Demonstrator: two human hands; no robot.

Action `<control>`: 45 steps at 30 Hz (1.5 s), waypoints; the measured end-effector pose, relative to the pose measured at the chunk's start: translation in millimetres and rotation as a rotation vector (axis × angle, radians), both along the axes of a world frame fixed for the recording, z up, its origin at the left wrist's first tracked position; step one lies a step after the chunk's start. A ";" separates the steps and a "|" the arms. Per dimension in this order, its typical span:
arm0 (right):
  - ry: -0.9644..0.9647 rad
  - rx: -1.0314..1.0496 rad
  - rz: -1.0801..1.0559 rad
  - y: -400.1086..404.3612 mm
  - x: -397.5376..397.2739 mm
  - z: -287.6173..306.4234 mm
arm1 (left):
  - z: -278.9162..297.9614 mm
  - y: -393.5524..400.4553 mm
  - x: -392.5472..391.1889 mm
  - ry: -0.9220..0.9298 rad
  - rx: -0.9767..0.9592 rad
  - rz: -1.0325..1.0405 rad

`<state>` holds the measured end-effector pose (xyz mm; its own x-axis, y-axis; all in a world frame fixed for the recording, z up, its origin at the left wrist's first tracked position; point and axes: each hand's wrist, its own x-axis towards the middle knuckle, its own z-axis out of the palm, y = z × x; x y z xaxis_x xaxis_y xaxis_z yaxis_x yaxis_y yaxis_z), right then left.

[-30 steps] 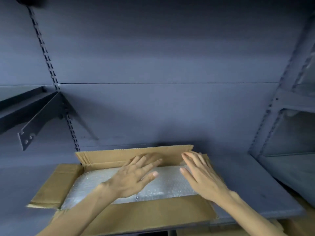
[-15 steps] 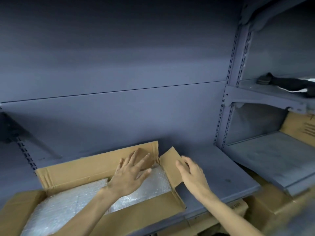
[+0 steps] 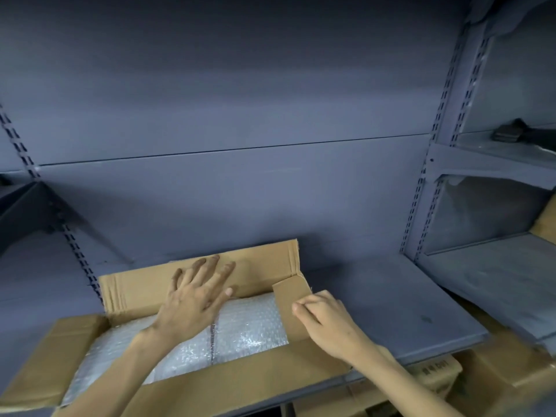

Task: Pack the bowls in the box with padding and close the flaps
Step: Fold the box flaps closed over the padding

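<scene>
Fingers (image 3: pixel 304 305) of the right hand (image 3: pixel 328 323) curl round the free edge of the short right-end flap (image 3: pixel 290 302), a narrow grip holding cardboard only. The left hand (image 3: pixel 195 296) lies flat with straight, spread fingers, its fingertips touching the inner face of the upright rear flap (image 3: pixel 144 284) and its palm above the bubble wrap (image 3: pixel 249 329).

The box (image 3: pixel 240 383) sits on a grey metal shelf (image 3: pixel 391 305). Bubble wrap covers its contents from end to end; the bowls are not visible and presumably lie beneath it. The left-end flap (image 3: pixel 60 356) and the near flap (image 3: pixel 255 377) are folded outward.

Recommended procedure, as judged from this position: fold the right-end flap inward along its crease until it lies level on the padding. Fold the left-end flap likewise. Bring the two long flaps down last. Withdraw the left hand before lowering the rear flap. Press any raised padding flat first, or the flaps may spring up.
</scene>
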<state>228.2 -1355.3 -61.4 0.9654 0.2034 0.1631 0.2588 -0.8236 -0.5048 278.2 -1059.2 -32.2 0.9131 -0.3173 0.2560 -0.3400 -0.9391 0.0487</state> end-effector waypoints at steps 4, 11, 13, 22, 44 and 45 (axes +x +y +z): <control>-0.052 -0.129 -0.006 3.6 10.1 5.6 | 6.4 24.2 -16.0 -0.050 -0.048 0.019; -0.193 -0.191 -0.076 40.7 27.9 20.4 | 6.5 94.9 -70.9 -0.108 -0.321 0.095; -0.212 -0.159 -0.086 52.1 33.5 24.7 | 9.3 121.4 -89.7 -0.189 -0.336 0.222; -0.285 -0.056 0.021 137.4 47.4 49.0 | -11.4 191.0 -132.2 0.099 -0.649 0.729; -0.339 -0.294 0.055 146.7 67.2 45.1 | -9.1 135.5 -155.5 0.152 -0.366 0.154; -0.367 -0.291 0.075 143.7 63.6 43.3 | -6.8 135.2 -156.0 0.174 -0.363 0.156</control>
